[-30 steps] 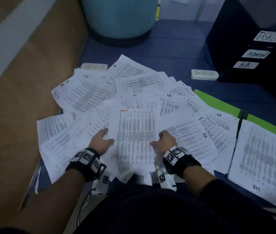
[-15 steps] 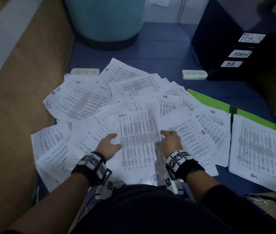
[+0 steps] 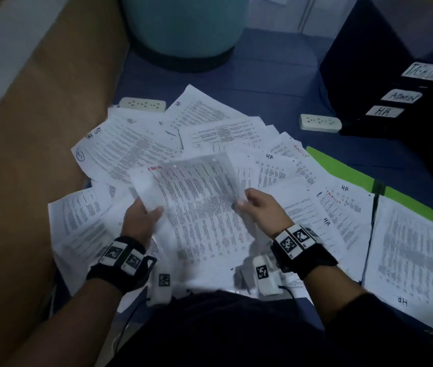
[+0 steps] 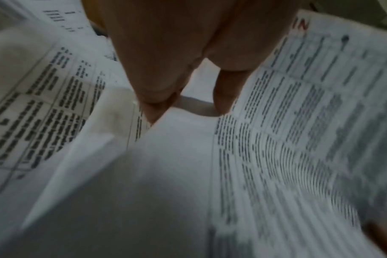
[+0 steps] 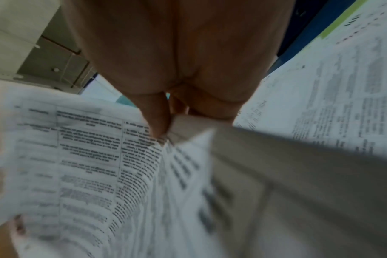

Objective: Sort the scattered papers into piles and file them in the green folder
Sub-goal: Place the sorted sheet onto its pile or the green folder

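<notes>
From the head camera, a person's left hand (image 3: 141,221) and right hand (image 3: 260,207) pinch the side edges of a sheet marked ADMIN (image 3: 197,205), raised clear of the scattered papers (image 3: 136,149) fanned across the blue floor (image 3: 276,83). The green folder (image 3: 342,168) lies open at right, overlapped by loose sheets, with one page marked HR (image 3: 416,263) on its near half. Sorting looks barely begun: no separate piles show, and most sheets overlap one another. Open floor lies beyond the spread, bounded by a brown wall (image 3: 51,102) at left, a teal bin (image 3: 183,25) ahead and a labelled black organizer (image 3: 395,83) at right.

From the left wrist, the thumb and a finger (image 4: 157,97) clamp the sheet's margin (image 4: 177,157).

From the right wrist, fingertips (image 5: 157,118) press together on the sheet's edge (image 5: 88,148); a strip of the folder (image 5: 342,19) shows beyond.
</notes>
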{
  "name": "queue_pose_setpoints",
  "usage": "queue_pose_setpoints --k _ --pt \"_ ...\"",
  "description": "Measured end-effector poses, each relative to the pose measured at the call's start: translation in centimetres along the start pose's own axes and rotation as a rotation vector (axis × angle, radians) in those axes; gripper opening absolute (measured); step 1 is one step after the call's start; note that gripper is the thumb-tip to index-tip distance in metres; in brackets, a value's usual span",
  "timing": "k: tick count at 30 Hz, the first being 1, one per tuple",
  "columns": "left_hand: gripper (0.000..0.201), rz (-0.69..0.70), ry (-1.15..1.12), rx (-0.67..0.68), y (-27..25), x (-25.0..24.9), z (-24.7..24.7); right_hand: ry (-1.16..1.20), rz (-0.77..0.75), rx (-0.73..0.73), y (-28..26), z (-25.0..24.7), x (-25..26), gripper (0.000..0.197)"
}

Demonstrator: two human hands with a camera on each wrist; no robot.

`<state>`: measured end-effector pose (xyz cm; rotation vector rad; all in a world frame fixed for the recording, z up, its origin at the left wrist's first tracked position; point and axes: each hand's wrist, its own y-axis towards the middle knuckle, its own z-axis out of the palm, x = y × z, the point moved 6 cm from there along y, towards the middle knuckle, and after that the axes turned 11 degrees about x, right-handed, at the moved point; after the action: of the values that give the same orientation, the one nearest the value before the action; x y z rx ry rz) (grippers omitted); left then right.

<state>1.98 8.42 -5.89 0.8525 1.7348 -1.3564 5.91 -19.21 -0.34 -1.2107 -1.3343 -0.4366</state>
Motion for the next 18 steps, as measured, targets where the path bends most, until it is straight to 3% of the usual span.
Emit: queue_pose_setpoints --k 3,5,9,13,18 --pt "0.023 0.006 -0.060 -0.111 -0.6 1.1 -3.2 -0.055 0.067 -0.097 2.1 0.4 -0.9 0.030" --pt "0.026 0.018 -0.072 -0.150 -1.3 1.8 -4.8 -0.323 0.161 -0.110 4.0 1.3 -1.8 0.034" --pt "0.033 -0.029 0.068 -0.177 -3.0 2.6 -6.2 -0.947 0.323 -0.109 6.3 4.8 -3.4 0.070" --pt "0.031 -0.022 -0.030 -0.156 -3.2 3.6 -6.5 -1.003 0.356 -0.246 6.7 5.4 -4.2 0.080" --pt "0.032 -0.041 -0.056 -0.150 -2.9 3.3 -6.2 -1.024 0.415 -0.213 7.4 4.5 -4.7 0.075"
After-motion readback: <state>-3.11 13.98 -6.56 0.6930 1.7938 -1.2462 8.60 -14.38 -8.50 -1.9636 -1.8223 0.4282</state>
